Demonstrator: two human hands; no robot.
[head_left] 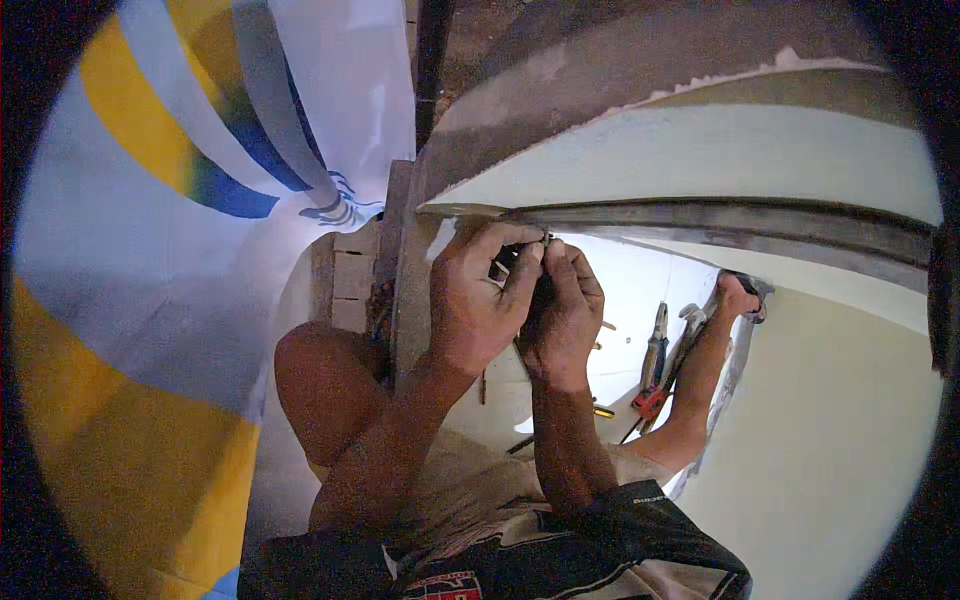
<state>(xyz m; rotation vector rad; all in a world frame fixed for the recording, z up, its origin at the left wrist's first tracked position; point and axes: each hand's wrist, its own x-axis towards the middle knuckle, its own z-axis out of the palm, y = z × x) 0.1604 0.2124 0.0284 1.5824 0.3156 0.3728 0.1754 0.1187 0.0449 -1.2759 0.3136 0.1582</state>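
Note:
My left hand [470,300] and my right hand [562,320] are close together at the middle of the view, just under a dark metal rail [720,215]. Both have fingertips pinched on a small dark metal piece [547,240], too small to make out exactly. The space between my curled fingers is dark and partly hidden. Below and right of my hands, pliers [657,340], another long metal tool [685,330], a red tool [650,402] and a yellow-handled tool [603,410] lie on the white surface.
My bent legs [690,420] frame the work area. A grey post [405,190] and pale blocks [353,260] stand left of my hands. A painted curved wall [150,330] with yellow and blue bands fills the left side, a pale panel [810,420] the right.

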